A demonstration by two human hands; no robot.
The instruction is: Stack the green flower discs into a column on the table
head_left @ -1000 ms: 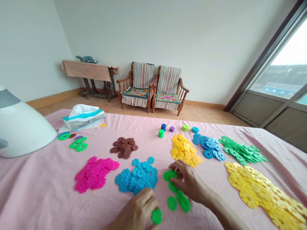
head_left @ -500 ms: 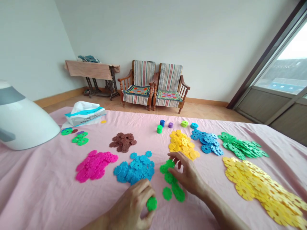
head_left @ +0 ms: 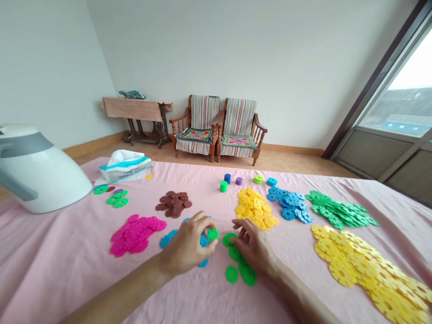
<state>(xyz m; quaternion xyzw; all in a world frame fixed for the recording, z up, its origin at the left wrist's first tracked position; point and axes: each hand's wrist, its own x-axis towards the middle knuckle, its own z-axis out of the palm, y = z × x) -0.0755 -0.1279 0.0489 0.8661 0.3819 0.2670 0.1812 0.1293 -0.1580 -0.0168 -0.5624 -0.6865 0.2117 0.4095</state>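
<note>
left hand (head_left: 189,245) grasps a green disc (head_left: 213,234) above the blue pile (head_left: 168,239). right hand (head_left: 254,246) bends over the green pile (head_left: 248,273); whether it grips anything, cannot tell.

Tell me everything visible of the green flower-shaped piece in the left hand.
The green flower-shaped piece is bright, with a scalloped edge and a plastic-like look. The left hand grips it between thumb and fingers, which hide part of it. It faces roughly toward the camera. In view it overlaps the light blue disc pile; whether it touches that pile is unclear, as is whether it is one disc or several stacked.
</note>
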